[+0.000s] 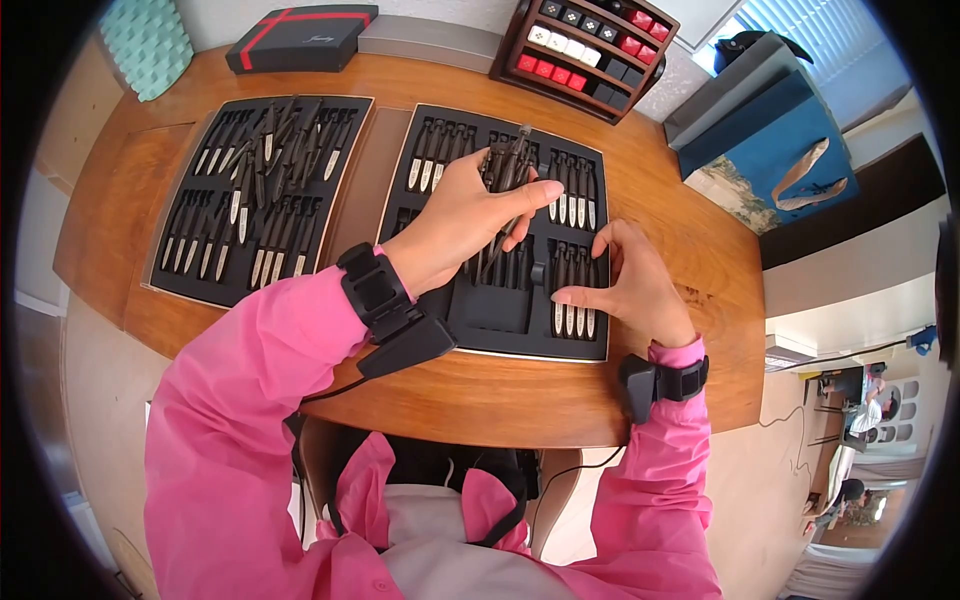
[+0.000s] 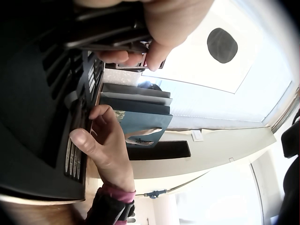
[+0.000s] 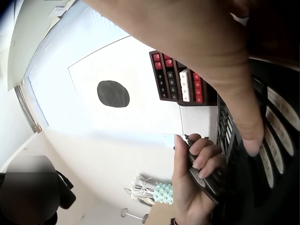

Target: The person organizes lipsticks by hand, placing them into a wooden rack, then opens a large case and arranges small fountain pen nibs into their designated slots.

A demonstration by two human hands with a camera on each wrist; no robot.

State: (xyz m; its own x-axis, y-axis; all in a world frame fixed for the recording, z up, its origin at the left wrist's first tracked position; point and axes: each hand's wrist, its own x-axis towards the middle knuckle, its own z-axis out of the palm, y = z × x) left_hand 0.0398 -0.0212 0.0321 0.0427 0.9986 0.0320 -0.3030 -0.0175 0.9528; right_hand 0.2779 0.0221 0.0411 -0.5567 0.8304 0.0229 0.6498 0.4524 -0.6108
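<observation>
My left hand [image 1: 462,215] is over the middle of the right black tray [image 1: 480,335] and grips a bundle of slim dark pieces [image 1: 510,165]. In the right wrist view the left hand's fingers [image 3: 206,157] curl round the bundle. My right hand [image 1: 640,280] is at the tray's lower right, thumb and fingers spread. Its straight thumb [image 3: 251,140] rests at a row of dark pieces with pale, leaf-shaped ends [image 3: 276,145], the other fingers near the tray's right edge. Similar pieces [image 1: 573,195] stand in rows in the upper right compartment.
A left black tray [image 1: 215,290] has a loose pile of dark pieces [image 1: 275,150] across its rows. Behind are a dark box with red ribbon [image 1: 300,40] and a wooden rack with red, white and black cubes [image 1: 585,50]. Paper bags [image 1: 755,140] stand back right.
</observation>
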